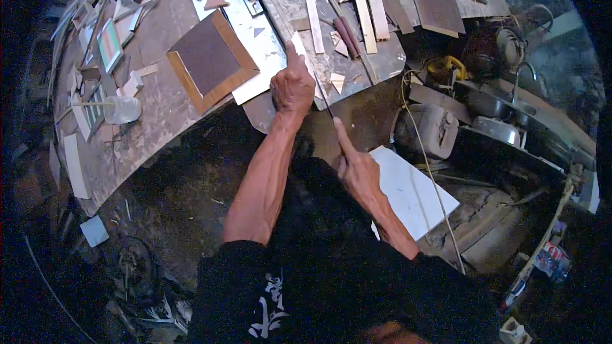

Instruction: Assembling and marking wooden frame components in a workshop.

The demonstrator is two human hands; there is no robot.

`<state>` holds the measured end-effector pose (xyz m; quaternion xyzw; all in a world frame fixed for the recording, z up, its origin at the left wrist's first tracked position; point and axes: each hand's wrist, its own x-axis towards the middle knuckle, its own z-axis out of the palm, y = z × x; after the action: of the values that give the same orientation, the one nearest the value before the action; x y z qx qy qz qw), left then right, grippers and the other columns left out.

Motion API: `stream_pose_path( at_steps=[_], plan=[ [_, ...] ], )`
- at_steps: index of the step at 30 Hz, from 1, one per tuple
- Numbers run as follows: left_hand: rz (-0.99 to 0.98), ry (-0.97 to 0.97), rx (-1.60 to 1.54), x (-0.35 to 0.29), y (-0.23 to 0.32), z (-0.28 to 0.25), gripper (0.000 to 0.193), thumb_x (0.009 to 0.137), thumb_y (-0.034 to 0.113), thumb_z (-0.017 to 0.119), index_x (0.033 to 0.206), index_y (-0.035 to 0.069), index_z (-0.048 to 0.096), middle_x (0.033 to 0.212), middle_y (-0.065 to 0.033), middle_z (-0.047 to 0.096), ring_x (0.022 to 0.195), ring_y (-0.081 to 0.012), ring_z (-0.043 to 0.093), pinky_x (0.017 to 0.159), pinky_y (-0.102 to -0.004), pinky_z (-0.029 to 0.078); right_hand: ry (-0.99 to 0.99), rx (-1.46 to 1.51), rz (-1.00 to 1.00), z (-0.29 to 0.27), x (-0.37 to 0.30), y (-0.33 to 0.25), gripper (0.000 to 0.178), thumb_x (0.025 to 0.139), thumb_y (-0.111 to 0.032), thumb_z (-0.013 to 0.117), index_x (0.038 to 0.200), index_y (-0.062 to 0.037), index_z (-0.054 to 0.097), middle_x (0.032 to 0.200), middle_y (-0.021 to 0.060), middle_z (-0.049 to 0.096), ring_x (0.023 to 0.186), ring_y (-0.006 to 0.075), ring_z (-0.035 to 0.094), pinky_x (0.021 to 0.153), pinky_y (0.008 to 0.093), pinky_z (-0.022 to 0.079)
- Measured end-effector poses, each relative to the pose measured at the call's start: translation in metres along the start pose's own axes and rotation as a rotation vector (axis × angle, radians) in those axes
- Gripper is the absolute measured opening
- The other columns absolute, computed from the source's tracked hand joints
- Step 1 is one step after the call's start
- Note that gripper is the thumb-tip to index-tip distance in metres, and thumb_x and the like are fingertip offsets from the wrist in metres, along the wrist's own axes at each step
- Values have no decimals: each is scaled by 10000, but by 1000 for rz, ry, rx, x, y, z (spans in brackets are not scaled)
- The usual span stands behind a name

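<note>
My left hand (294, 89) is at the near edge of the workbench, its index finger stretched forward and its other fingers curled. It presses on a pale wood piece (297, 42), partly hidden under it. My right hand (359, 171) is lower and to the right, just off the bench edge, closed with its index finger pointing along a thin dark-bladed tool (327, 105). That blade slants up toward the wood beside my left hand; the handle is hidden in my grip. Left of my left hand lies a square frame (210, 57) with a brown panel and a wood-coloured border.
Wood strips (360, 6) and offcuts cover the far bench. A clear plastic cup (122, 109) stands on the left side. To the right are a white board (411, 191), a grey jerrycan (428, 129), a hanging cord (424, 153) and a metal sink (496, 129).
</note>
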<state>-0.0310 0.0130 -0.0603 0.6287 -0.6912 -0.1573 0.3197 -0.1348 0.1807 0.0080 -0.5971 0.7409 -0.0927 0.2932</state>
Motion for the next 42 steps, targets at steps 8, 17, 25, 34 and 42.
stream_pose_path(
  at_steps=[8,17,25,34,42],
  plan=[
    [120,49,37,-4,-5,1,319,892,141,487,1137,-45,570,860,-249,658,545,-383,624,507,-481,494,12,38,-6,7,3,3,757,786,-45,514,1465,-278,277,659,237,585,565,409,578,545,485,434],
    [-17,3,-9,1,-3,3,409,894,153,499,1245,-54,468,513,-207,562,506,-372,609,471,-485,461,14,1,2,10,-11,12,766,807,-57,513,1481,-282,227,635,217,578,559,395,585,536,487,428],
    [-10,4,20,1,-4,6,416,897,164,503,1262,-32,458,534,-226,566,509,-393,603,488,-510,458,184,20,-155,22,-6,23,768,814,-62,503,1475,-335,223,655,230,583,570,394,580,542,485,423],
    [72,61,40,0,-20,16,409,909,178,492,1270,-11,457,542,-231,569,518,-401,605,486,-516,453,156,171,-150,27,-8,20,787,808,-39,490,1480,-330,200,647,238,574,574,408,574,552,489,420],
    [-41,-8,16,2,0,2,428,910,184,489,1286,-17,454,552,-235,574,522,-401,605,492,-510,456,88,52,-80,23,-1,15,805,779,-23,500,1488,-259,201,652,240,578,563,409,569,545,481,430]
  ],
)
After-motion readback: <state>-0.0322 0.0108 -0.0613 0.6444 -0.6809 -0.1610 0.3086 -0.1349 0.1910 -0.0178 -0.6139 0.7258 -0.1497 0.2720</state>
